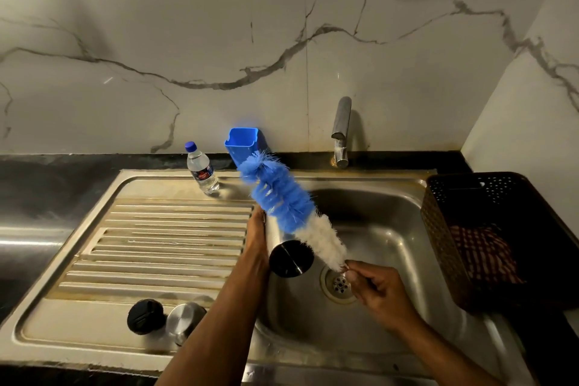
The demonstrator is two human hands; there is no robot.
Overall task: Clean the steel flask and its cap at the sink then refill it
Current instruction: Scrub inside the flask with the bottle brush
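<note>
My left hand (256,238) grips the steel flask (286,252) over the sink basin (385,229), its dark base turned toward me. A blue and white bottle brush (291,210) lies slanted across the flask's upper side, outside it. My right hand (377,288) pinches the brush's thin handle just above the drain (338,287). On the drainboard's near edge lie a black inner cap (144,316) and a steel outer cap (184,321), side by side.
A small water bottle (202,171) with a blue lid stands at the drainboard's back edge. A blue holder (242,144) hangs on the wall behind the sink. The tap (341,131) is off. A dark basket (488,238) with a checked cloth stands right of the basin.
</note>
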